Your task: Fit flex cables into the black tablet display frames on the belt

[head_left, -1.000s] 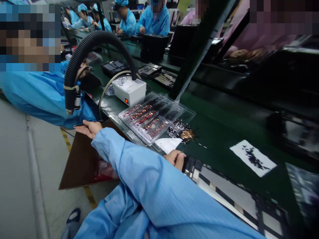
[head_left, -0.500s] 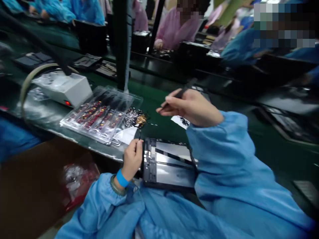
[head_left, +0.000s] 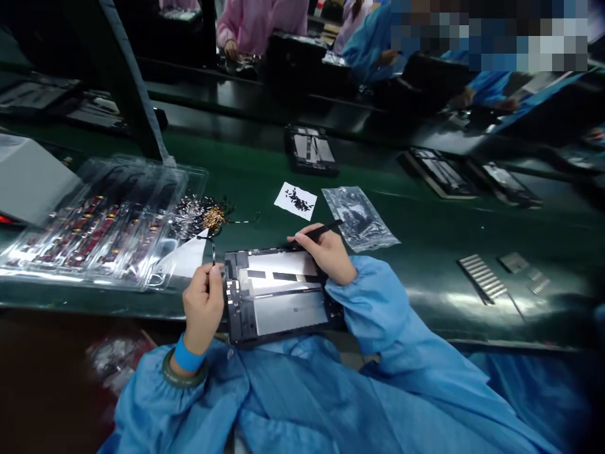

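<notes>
My left hand pinches a thin dark strip with pale marks, which points up beside the left edge of an opened tablet. The tablet lies face down in front of me, its silvery battery panels and black frame exposed. My right hand is closed round black tweezers, with the tips near the tablet's far edge. Whether the tips hold anything is too small to tell. Beyond the left hand is a pile of small wired parts, next to a white paper.
Clear plastic trays of red and gold parts stand at left. A white sheet bears small black pieces beside a clear bag. More opened tablets lie farther back. Metal-looking strips lie at right. Co-workers sit across the bench.
My right hand has come down from above the bench to the tablet's far edge, still holding the tweezers. The left hand keeps its pinch on the strip. The camera view has swung right.
</notes>
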### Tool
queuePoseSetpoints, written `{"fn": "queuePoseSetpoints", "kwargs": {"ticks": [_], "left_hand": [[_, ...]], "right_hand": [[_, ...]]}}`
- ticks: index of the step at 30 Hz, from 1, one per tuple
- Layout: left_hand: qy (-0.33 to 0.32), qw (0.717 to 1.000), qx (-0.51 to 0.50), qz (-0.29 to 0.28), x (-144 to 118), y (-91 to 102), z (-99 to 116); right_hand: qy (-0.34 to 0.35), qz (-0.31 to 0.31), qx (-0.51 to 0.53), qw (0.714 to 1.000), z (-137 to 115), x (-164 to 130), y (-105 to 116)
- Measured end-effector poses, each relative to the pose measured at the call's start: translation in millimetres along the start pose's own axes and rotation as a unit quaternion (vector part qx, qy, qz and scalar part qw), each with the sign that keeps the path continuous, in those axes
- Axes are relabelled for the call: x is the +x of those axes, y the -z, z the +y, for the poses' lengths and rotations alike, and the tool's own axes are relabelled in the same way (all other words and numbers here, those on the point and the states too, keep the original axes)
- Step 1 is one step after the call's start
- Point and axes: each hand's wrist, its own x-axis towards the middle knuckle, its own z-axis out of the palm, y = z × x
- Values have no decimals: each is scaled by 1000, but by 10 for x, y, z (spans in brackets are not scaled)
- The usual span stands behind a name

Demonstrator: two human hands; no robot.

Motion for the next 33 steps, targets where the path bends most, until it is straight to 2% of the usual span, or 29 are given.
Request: {"fn": "queuePoseSetpoints", "kwargs": {"ticks": [5, 9, 12, 15, 17, 19, 22, 24, 26, 29, 31, 33], "left_hand": [[4, 1000, -2, 4, 8, -1, 14], [9, 1000, -19, 5, 16, 3, 7], [14, 999, -46, 3, 19, 6, -5], [17, 997, -72, 3, -8, -7, 12], [8, 996, -94, -2, -48, -31, 63], [-18, 993, -117, -23, -96, -61, 145], [-90, 986, -120, -76, -147, -90, 276], [-133, 980, -108, -100, -150, -80, 328], [-166, 978, -97, -80, -127, -48, 339], [-219, 972, -79, 26, -62, 5, 317], [-242, 965, -52, 85, -19, 20, 311], [-242, 963, -18, 116, 11, 16, 319]], "right_hand": [[32, -6, -81, 996, 0, -31, -4], [52, 16, -134, 989, 31, -74, -13], [60, 33, -37, 997, 18, -69, -3], [102, 42, 98, 989, -94, -57, -27], [92, 15, 120, 988, -236, -81, -106], [52, -59, 98, 992, -407, -142, -244], [8, -171, 97, 981, -618, -264, -497], [10, -174, 111, 978, -683, -327, -629], [52, -128, 89, 986, -686, -361, -699], [175, -69, -2, 982, -639, -386, -711], [271, -66, -71, 958, -609, -403, -703], [353, -66, -136, 923, -588, -424, -704]]}}
